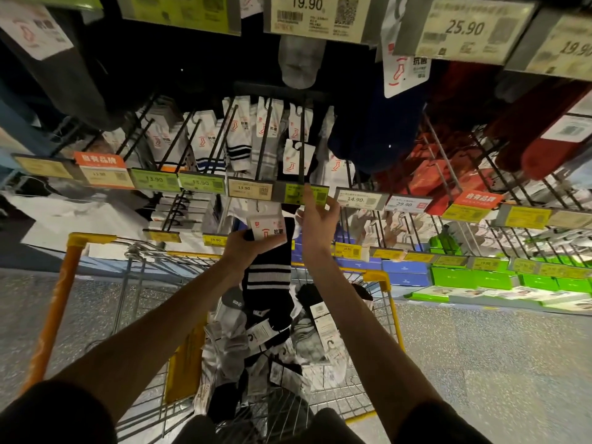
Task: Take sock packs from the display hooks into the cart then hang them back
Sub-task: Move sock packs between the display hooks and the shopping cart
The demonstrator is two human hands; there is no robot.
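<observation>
Your left hand (243,248) grips a black sock pack (267,283) with white stripes by its white card header, holding it above the yellow-rimmed cart (389,285), where more packs (307,344) lie heaped. Just right of it, your right hand (317,221) is raised, index finger straight and thumb spread, holding nothing and touching the green price tag (296,193). That tag fronts the tip of a black display hook (301,139), with white sock packs (238,139) hanging behind.
</observation>
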